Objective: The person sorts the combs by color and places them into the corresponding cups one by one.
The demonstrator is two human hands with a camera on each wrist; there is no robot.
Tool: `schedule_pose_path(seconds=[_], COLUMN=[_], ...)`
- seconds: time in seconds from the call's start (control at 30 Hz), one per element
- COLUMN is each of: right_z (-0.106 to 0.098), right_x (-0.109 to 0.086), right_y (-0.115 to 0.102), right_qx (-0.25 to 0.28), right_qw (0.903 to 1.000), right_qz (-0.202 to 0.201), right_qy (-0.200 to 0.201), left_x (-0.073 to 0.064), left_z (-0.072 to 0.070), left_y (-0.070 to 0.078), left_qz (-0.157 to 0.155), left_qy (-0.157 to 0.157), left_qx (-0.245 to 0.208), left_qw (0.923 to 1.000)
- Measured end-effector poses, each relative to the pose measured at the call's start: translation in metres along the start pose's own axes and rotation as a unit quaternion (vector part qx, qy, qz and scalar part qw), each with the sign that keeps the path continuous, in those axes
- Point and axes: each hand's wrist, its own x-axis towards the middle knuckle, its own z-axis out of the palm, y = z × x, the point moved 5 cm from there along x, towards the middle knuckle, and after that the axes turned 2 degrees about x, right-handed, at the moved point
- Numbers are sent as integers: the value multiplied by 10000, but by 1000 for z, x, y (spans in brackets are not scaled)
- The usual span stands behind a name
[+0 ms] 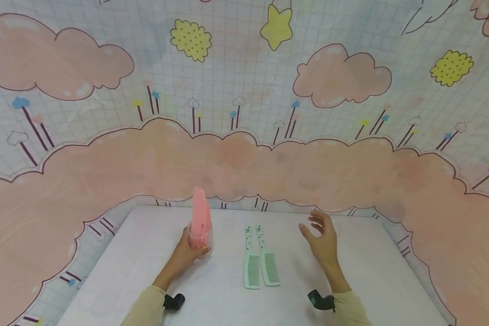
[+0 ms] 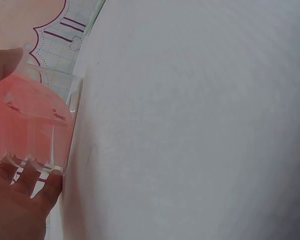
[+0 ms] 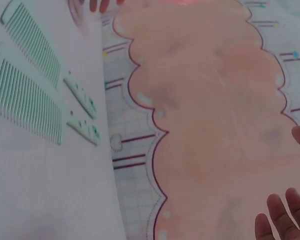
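My left hand grips a clear plastic container at the left of the white table, thumb and fingers on opposite sides. Inside it stands a flat pink piece with a rounded top and small dark print; its exact kind cannot be told. In the middle of the table two pale green combs lie side by side, a left comb and a right comb, with dark marks on their handles. To the right of them my right hand holds nothing, its fingers loosely bent and thumb apart.
The white table ends at a patterned cloth backdrop with pink clouds and stars. A black wrist device shows at each cuff, the left device and the right device.
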Motion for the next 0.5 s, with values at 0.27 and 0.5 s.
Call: schedule_pose_path(seconds=[0.27, 0.5], right_z=[-24, -46], right_x=[4, 6], right_y=[31, 56], right_qx=[-430, -669], right_qw=[9981, 9953], right_qz=[328, 653], right_qy=[301, 250], left_x=[2, 1], left_z=[1, 1], left_y=[-2, -2], left_qz=[4, -37], left_qy=[4, 13], left_qx=[-44, -65], left_qw=[10000, 10000])
